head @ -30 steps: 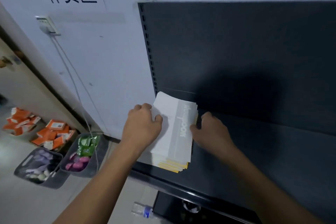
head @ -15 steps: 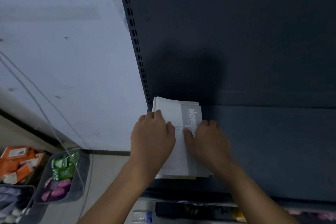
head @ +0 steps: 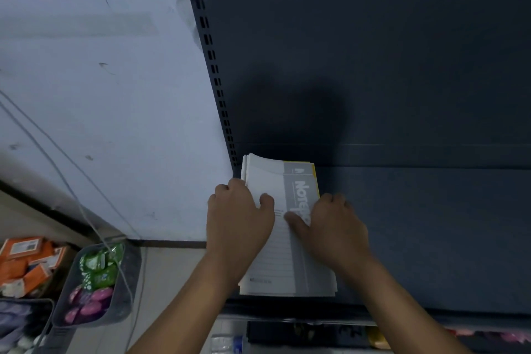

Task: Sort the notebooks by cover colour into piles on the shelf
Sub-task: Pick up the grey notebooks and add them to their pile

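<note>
A stack of notebooks point(head: 280, 256) lies at the far left end of the dark grey shelf point(head: 416, 224). The top cover is white with a grey band and the word "Notebook"; a yellow edge shows at the stack's far right corner. My left hand point(head: 238, 221) grips the stack's left side, fingers curled over the edge and thumb on the top cover. My right hand point(head: 330, 227) grips the right side, thumb pressed on the grey band. The lower covers are hidden.
The shelf's dark back panel point(head: 373, 66) rises behind, with a slotted upright point(head: 218, 86) at its left. On the floor to the left stand a grey bin of green and pink packets point(head: 94, 282) and orange boxes point(head: 26, 261). A cable point(head: 71, 190) hangs down the white wall.
The stack went from lying askew over the shelf's front edge to square against the left upright. Both hands closed in on its sides. My view shifted right.
</note>
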Demonstrator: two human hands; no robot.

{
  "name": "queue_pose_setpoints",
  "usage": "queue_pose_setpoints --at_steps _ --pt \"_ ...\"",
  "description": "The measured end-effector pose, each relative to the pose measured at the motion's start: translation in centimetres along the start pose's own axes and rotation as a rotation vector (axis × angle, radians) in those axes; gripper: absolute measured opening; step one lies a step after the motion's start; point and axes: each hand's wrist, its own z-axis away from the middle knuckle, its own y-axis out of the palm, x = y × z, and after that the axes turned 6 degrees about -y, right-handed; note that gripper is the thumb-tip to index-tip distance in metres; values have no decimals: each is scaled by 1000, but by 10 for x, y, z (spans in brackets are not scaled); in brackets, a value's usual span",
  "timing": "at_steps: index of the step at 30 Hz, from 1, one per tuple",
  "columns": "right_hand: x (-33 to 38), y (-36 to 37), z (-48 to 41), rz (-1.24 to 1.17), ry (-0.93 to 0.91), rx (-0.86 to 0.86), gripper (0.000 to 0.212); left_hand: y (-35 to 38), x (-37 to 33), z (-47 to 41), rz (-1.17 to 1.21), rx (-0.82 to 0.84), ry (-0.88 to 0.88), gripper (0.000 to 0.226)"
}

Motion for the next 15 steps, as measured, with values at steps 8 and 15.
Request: queue_pose_setpoints --at_steps 8,15 --pt "-9 -3 -7 -149 17 36 76 -5 -13 2 -146 80 -9 23" --pt "-14 -12 -11 -143 -20 124 70 -7 -18 4 -356 193 2 34"
